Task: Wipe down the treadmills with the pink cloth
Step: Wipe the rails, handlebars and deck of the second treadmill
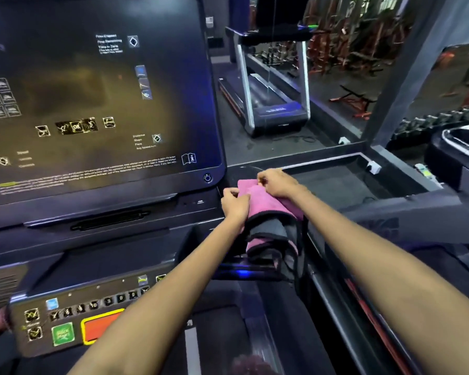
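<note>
A dim gym is stretching away behind glass, with a second silver-framed treadmill (268, 98) standing well apart and red weight racks (344, 50) blurring in the background. Close by, the large dark glossy console screen (98, 98) of the near treadmill is filling the left of the view, and below it a control panel with a green button (63, 334) and an orange, yellow-edged stop button (100, 327) is showing. The soft pink microfibre cloth with dark trim (266, 204) is lying bunched over the right edge of the console, just beside the screen's lower corner, its grey-and-pink folds hanging down. The left hand (234, 203) is gripping the cloth's near-left edge with curled fingers, while the right hand (275, 182) is pinching its top edge between thumb and fingertips; both appear to be refolding or gathering it before wiping. The risk from here, as I judge it, is that the loose hanging folds slip off the ledge, or that a trailing forearm presses a panel button and starts the belt.
</note>
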